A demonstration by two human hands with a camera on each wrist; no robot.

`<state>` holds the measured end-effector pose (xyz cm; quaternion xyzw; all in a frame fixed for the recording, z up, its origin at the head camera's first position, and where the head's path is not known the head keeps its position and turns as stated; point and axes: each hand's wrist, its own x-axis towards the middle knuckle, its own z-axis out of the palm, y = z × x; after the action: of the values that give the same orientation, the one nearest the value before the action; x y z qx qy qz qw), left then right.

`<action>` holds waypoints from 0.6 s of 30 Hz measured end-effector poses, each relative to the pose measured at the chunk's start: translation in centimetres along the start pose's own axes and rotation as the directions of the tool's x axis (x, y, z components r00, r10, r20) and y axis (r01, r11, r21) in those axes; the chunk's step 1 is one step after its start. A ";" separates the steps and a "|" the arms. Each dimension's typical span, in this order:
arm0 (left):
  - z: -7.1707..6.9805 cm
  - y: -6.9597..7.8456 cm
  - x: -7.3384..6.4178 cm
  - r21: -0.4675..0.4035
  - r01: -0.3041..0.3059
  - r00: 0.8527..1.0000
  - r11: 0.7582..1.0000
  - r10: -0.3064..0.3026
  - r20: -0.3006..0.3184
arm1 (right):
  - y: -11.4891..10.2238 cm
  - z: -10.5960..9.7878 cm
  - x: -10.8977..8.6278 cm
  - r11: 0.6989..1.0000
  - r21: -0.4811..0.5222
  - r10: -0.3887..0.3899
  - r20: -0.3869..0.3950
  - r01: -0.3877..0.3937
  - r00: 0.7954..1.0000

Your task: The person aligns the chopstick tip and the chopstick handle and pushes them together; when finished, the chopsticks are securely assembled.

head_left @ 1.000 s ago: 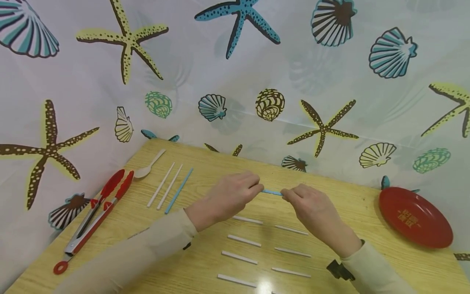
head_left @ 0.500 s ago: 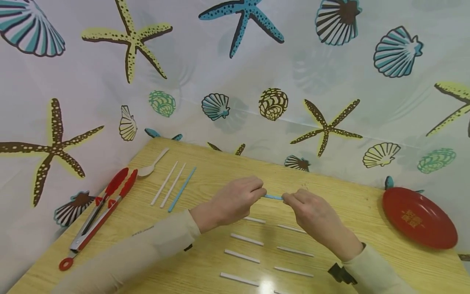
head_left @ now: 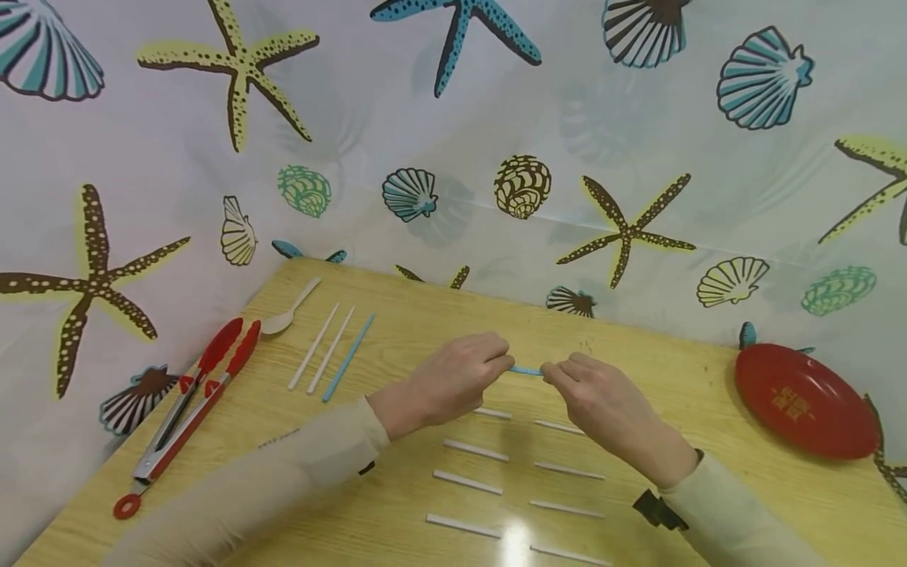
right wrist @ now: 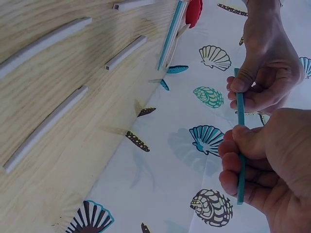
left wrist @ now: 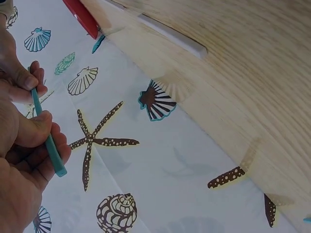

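A thin blue stick (head_left: 527, 371) is held level above the table between both hands. My left hand (head_left: 460, 378) pinches its left part and my right hand (head_left: 598, 402) its right part; a short stretch shows between them. From the left wrist view, the thumb of the left hand (left wrist: 24, 155) presses along the stick (left wrist: 36, 103), whose flat end sticks out past the fingers. The right wrist view has the right hand (right wrist: 272, 170) with thumb and curled fingers around the near part of the stick. Below the hands, several short white sticks (head_left: 468, 482) lie in two columns.
To the left lie two long white sticks (head_left: 331, 350) and another blue stick (head_left: 349, 358). Beside them are a white spoon (head_left: 279, 323) and red-tipped tongs (head_left: 191, 417). A red oval plate (head_left: 801, 405) sits at the right, and a seashell-patterned cloth (head_left: 453, 142) hangs behind the table.
Both hands keep hold of the blue stick in nearly the same place. The head view has shifted slightly.
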<state>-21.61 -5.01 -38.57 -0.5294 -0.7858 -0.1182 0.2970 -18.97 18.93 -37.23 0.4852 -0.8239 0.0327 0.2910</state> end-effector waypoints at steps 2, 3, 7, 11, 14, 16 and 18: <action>0.0 -0.1 0.0 0.007 -0.005 1.000 1.000 0.005 0.008 | 0.1 0.0 0.0 1.000 -0.008 0.003 0.014 -0.003 1.000; 0.0 -0.1 0.1 0.002 -0.004 1.000 1.000 0.004 0.011 | 0.1 0.0 0.0 1.000 -0.011 0.004 0.021 -0.004 1.000; 0.0 -0.2 0.3 0.010 -0.001 1.000 1.000 0.001 0.007 | 0.4 -0.1 0.3 1.000 -0.029 0.011 0.046 -0.009 0.999; 0.0 -0.5 0.5 0.022 0.002 1.000 1.000 -0.003 0.011 | 0.6 -0.1 0.4 0.999 -0.025 0.022 0.053 -0.021 0.998; -0.1 -0.5 0.4 0.035 0.009 1.000 0.999 -0.010 0.025 | 0.7 -0.1 0.4 1.000 -0.013 0.025 0.060 -0.024 0.998; -0.2 -0.5 0.4 0.051 0.016 0.999 0.999 -0.018 0.039 | 0.8 -0.1 0.3 0.999 -0.010 0.032 0.068 -0.032 0.997; -0.2 -0.4 0.3 0.073 0.026 0.998 0.997 -0.031 0.060 | 0.8 -0.1 0.3 0.999 -0.008 0.045 0.076 -0.045 0.996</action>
<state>-21.95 -5.02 -38.14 -0.5105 -0.8057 -0.0779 0.2902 -19.71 19.18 -36.85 0.4666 -0.8452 0.0183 0.2600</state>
